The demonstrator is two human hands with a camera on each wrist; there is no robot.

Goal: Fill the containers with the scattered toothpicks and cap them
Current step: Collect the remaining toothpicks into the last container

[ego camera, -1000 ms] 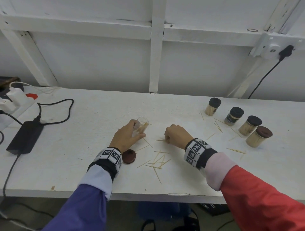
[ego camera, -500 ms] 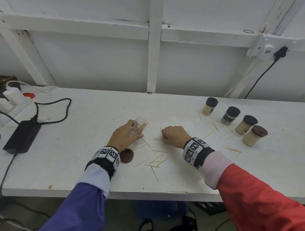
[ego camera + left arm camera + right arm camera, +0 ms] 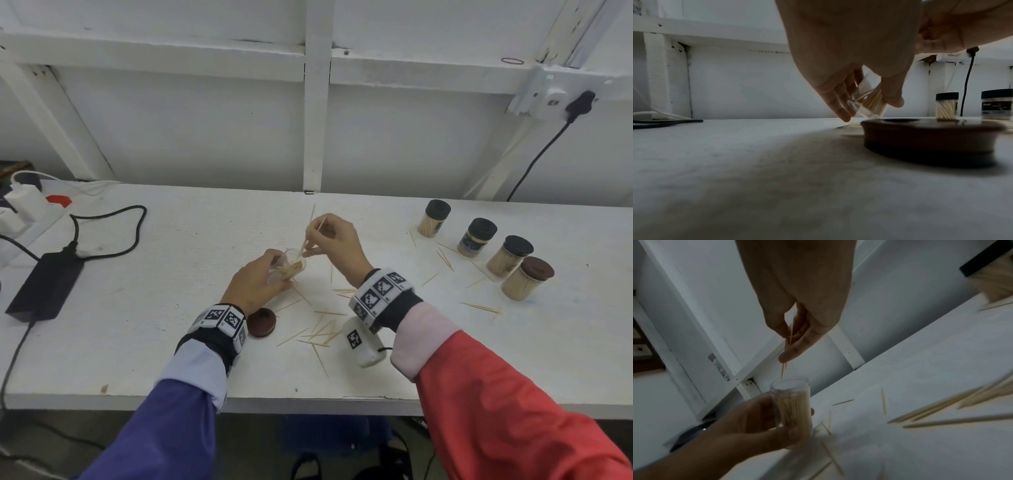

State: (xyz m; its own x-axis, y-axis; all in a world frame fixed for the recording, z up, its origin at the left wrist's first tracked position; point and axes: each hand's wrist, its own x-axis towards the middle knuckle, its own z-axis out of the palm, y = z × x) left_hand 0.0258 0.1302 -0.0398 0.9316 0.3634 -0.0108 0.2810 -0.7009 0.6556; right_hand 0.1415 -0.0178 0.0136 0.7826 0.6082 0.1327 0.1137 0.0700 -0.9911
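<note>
We saw the left hand [image 3: 255, 286] wrapped around a small clear plastic container [image 3: 289, 269] — a smooth-walled cylinder, tilted with its open mouth toward the right, already packed with pale wooden toothpicks. Fingers curled behind it and the thumb pressed on the near side; in the left wrist view its base hung just above the table [image 3: 171, 274], not resting on it.

The right hand [image 3: 337, 245] was raised just above that open mouth, thumb and fingertips pinching a couple of thin toothpicks [image 3: 310, 233] that pointed down at the rim. From the right wrist view, their sharp tips hung just over the glassy lip of the container [image 3: 790, 402].

The tabletop was white, matte and slightly rough. More slender pointed sticks [image 3: 322, 334] lay scattered on it below the hands, crossing one another, and others lay singly toward the right. A round dark brown cap [image 3: 262, 322] — flat, with a ribbed-looking edge — lay loose just beside the left wrist.

At the right stood four capped containers [image 3: 481, 236] in a slanting row, all filled with toothpicks; three wore black lids, the nearest a brown one. At the left lay a black rectangular power adapter [image 3: 46, 286] with its looping cable.
</note>
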